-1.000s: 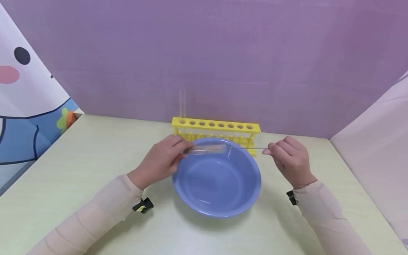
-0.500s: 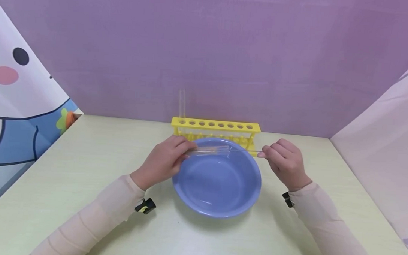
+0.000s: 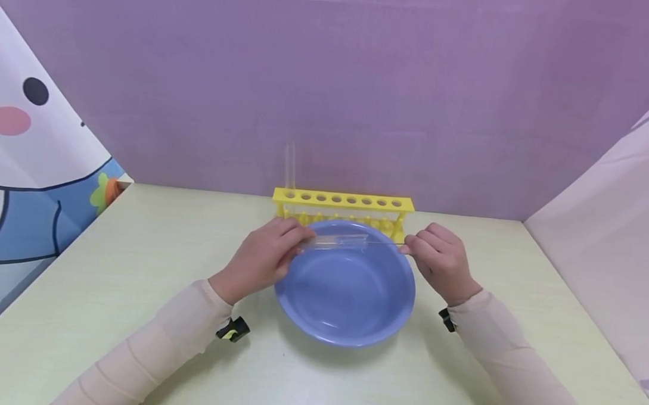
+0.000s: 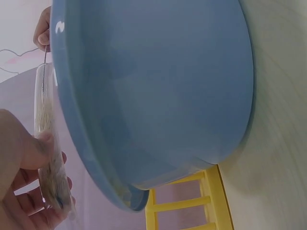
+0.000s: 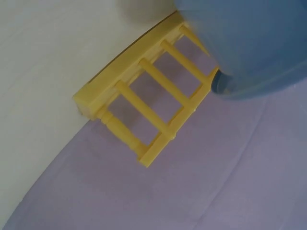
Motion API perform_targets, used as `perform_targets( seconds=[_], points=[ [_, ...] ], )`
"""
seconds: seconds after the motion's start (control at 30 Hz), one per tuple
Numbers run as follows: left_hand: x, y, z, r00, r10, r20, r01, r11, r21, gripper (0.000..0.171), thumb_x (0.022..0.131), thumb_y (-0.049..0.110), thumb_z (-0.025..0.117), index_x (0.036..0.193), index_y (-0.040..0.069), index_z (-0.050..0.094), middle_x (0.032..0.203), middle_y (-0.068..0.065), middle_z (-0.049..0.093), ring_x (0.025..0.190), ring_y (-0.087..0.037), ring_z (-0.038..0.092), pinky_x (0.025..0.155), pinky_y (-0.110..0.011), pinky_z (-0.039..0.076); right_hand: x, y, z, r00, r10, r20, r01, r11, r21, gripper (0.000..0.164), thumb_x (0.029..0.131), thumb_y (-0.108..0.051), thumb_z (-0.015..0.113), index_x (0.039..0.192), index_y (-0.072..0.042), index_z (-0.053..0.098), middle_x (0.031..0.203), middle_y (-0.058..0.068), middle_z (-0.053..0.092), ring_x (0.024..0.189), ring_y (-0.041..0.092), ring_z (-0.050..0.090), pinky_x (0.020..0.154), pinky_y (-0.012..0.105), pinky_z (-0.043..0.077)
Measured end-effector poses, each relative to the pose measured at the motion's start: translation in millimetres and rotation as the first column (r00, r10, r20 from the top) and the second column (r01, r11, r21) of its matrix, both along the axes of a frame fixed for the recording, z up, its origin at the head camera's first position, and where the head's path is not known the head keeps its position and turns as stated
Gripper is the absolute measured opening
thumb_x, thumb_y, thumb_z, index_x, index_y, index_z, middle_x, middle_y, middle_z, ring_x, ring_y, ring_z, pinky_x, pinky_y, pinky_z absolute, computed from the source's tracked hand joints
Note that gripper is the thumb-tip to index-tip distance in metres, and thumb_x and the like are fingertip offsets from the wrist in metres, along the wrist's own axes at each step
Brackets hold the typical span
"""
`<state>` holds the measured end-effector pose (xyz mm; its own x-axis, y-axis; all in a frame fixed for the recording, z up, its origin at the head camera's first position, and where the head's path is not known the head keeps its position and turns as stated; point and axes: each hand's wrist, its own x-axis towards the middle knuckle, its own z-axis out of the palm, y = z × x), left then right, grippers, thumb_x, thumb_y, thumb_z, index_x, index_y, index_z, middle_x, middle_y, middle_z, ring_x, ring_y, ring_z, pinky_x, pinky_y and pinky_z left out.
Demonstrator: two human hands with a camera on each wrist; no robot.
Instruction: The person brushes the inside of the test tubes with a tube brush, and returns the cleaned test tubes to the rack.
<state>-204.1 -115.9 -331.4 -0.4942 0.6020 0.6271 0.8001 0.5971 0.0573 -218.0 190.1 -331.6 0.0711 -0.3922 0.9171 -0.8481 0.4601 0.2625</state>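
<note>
My left hand [image 3: 263, 254] grips a clear glass test tube [image 3: 334, 241], which lies nearly level above the back part of a blue basin [image 3: 348, 298]. Inside the tube, pale bristles of a test tube brush [image 4: 44, 112] reach down toward its closed end in the left wrist view. The brush's thin wire handle [image 3: 384, 243] comes out of the tube's mouth. At its far end, near the basin's right rim, my right hand [image 3: 440, 263] pinches the wire. The right wrist view does not show the right hand.
Behind the basin stands a yellow test tube rack [image 3: 346, 200], its lower part hidden by the basin. Another test tube [image 3: 290, 165] stands upright in its leftmost hole. A purple cloth [image 3: 339, 96] hangs behind the pale table [image 3: 184, 233].
My right hand has moved left and slightly down toward the tube, pushing the brush deeper, so less wire shows outside. My left hand has shifted slightly right with the tube.
</note>
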Motion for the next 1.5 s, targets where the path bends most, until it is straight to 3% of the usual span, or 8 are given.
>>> perform_targets(
  seconds=[0.33,0.57,0.67,0.8,1.0,1.2,1.5],
  points=[
    [0.6,3.6,0.9,1.0,-0.007,0.002,0.007,1.0,-0.004,0.029,0.081,-0.002,0.068,0.108,0.007,0.064,0.096,-0.003,0.061,0.088,-0.02,0.056,0.073,-0.031,0.052,-1.0,-7.1,-5.0,0.997,-0.034,0.075,0.031,0.999,0.041,0.036,0.094,-0.028,0.054,0.07,-0.002,0.059,0.056,0.001,0.048,0.053,0.014,0.039,0.049,0.023,0.034],
    [1.1,6.1,0.6,1.0,-0.012,-0.008,0.012,1.0,-0.005,0.028,0.082,-0.002,0.067,0.108,0.008,0.064,0.095,-0.003,0.06,0.087,-0.02,0.056,0.072,-0.031,0.052,1.6,-13.0,-5.9,0.975,-0.018,0.222,0.011,0.999,0.031,0.037,0.095,-0.029,0.049,0.073,-0.003,0.06,0.059,0.002,0.052,0.057,0.013,0.04,0.052,0.021,0.035],
    [1.7,6.8,1.2,1.0,-0.017,-0.015,0.017,1.0,0.003,0.028,0.082,-0.002,0.067,0.108,0.008,0.064,0.094,-0.003,0.06,0.086,-0.02,0.056,0.071,-0.031,0.052,1.8,-14.7,-6.9,0.939,0.019,0.343,-0.016,1.0,-0.011,0.037,0.096,-0.031,0.047,0.075,-0.003,0.06,0.062,0.003,0.055,0.06,0.012,0.042,0.054,0.02,0.036],
    [1.7,7.2,1.1,1.0,-0.021,-0.018,0.021,1.0,0.006,0.028,0.082,-0.002,0.066,0.108,0.009,0.064,0.094,-0.002,0.06,0.085,-0.02,0.056,0.069,-0.031,0.051,1.8,-17.2,-8.2,0.862,0.087,0.5,-0.059,0.996,-0.072,0.037,0.095,-0.032,0.047,0.076,-0.004,0.061,0.066,0.003,0.056,0.064,0.011,0.043,0.058,0.019,0.036],
    [1.7,8.0,0.9,1.0,-0.021,-0.021,0.021,1.0,0.001,0.027,0.082,-0.002,0.066,0.107,0.008,0.064,0.096,-0.003,0.061,0.085,-0.02,0.056,0.069,-0.031,0.051,2.2,-21.2,-10.4,0.781,0.109,0.615,-0.064,0.993,-0.094,0.034,0.093,-0.029,0.05,0.076,-0.003,0.063,0.069,0.004,0.057,0.067,0.011,0.046,0.061,0.018,0.039],
    [1.5,9.3,0.0,1.0,-0.021,-0.018,0.021,1.0,-0.003,0.026,0.082,-0.001,0.066,0.107,0.008,0.064,0.095,-0.003,0.06,0.085,-0.02,0.056,0.069,-0.031,0.051,5.0,-24.4,-10.7,0.732,0.095,0.675,-0.062,0.995,-0.073,0.021,0.092,-0.015,0.055,0.074,-0.005,0.061,0.068,0.001,0.053,0.065,0.009,0.045,0.062,0.018,0.04],
    [1.1,11.7,1.0,0.999,-0.028,-0.026,0.028,1.0,0.0,0.028,0.082,-0.001,0.066,0.108,0.008,0.064,0.096,-0.004,0.06,0.089,-0.021,0.057,0.074,-0.032,0.052,7.6,-26.7,-6.9,0.68,0.059,0.73,-0.01,0.997,-0.071,0.025,0.093,-0.018,0.054,0.072,-0.006,0.06,0.067,-0.002,0.053,0.063,0.009,0.046,0.058,0.021,0.039]
  ],
)
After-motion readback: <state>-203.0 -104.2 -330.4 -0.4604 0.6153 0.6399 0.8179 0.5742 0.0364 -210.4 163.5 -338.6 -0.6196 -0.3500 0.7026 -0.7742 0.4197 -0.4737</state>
